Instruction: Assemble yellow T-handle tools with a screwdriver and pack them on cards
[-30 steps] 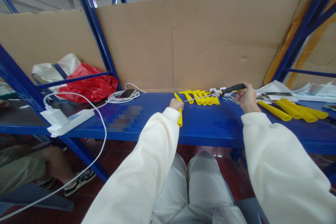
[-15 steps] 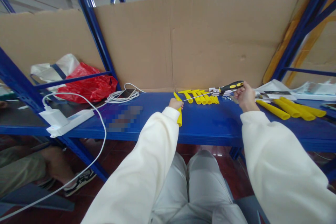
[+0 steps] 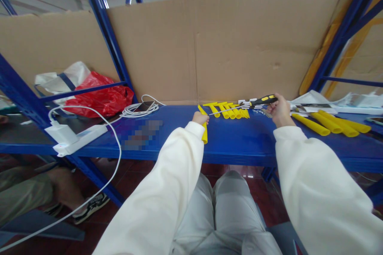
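My left hand [image 3: 200, 118] is closed round a long yellow plastic part [image 3: 204, 131] that lies on the blue shelf [image 3: 239, 139]. My right hand [image 3: 279, 110] grips a screwdriver [image 3: 263, 100] by its black and yellow handle. The thin metal shaft runs left, and its tip sits close to the upper end of the yellow part by my left hand. Behind the shaft lies a row of several short yellow T-shaped pieces [image 3: 230, 110]. Both arms are in cream sleeves.
Three long yellow tubes [image 3: 329, 124] lie right of my right hand, with papers [image 3: 314, 101] behind. A coiled white cable and phone [image 3: 143, 107], a red bag [image 3: 101, 97] and a white power strip [image 3: 74, 137] sit left. Cardboard lines the back. Another person's leg and shoe [image 3: 68, 197] are lower left.
The screwdriver handle rose slightly, then dropped back a little; its tip stays near the yellow part. My left hand has held still.
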Available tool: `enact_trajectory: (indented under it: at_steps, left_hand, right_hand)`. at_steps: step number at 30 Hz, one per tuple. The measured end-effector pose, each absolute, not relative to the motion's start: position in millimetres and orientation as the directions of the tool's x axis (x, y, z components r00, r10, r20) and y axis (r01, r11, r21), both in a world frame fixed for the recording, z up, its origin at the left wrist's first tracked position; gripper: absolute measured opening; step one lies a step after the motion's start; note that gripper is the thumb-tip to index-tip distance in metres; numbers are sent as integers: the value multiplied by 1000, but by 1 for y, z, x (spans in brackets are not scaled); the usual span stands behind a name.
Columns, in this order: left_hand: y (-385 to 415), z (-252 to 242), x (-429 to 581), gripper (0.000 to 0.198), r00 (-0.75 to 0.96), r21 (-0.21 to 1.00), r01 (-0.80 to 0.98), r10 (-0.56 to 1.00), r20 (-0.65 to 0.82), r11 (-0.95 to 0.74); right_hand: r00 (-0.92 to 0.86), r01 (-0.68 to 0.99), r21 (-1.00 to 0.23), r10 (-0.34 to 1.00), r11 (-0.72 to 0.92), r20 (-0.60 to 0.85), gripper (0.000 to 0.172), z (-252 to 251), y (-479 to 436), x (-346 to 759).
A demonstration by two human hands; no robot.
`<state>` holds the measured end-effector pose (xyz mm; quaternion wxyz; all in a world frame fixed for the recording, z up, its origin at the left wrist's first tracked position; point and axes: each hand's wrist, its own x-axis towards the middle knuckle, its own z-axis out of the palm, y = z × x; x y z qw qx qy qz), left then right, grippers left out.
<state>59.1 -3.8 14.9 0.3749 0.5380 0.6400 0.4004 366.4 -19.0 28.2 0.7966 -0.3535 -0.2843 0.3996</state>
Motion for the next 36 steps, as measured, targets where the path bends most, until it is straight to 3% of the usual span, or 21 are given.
enact_trajectory:
  at_steps: [8,15,20,25,31,36]
  left_hand:
    - [-5,16,59,18,-136,916,390,990,-47,97]
    - [-5,14,59,23,-123,918,386,991,-48,92]
    - [-3,14,59,22,-128,918,383,990,-52,98]
    - [-3,14,59,28,-124,922,373,991,-58,101]
    - [-2,14,59,25,-133,923,369,989,-62,108]
    - [-3,14,59,24,-139,923,370,989,-57,105]
  right_hand:
    - [587,-399,-787,790,471,175,46,32,-20,365]
    - [554,-419,-818,824,395,114,38,36,-26,360]
    - [583,-365,-830,798,423,150,52,33,-26,360]
    - [579,-403,-817,806,412,121,55,31,-21,363]
    - [577,-369,-804,793,467,196,62,28,-20,362]
    - [531,-435,-804,837,404,133,53,34,-25,363]
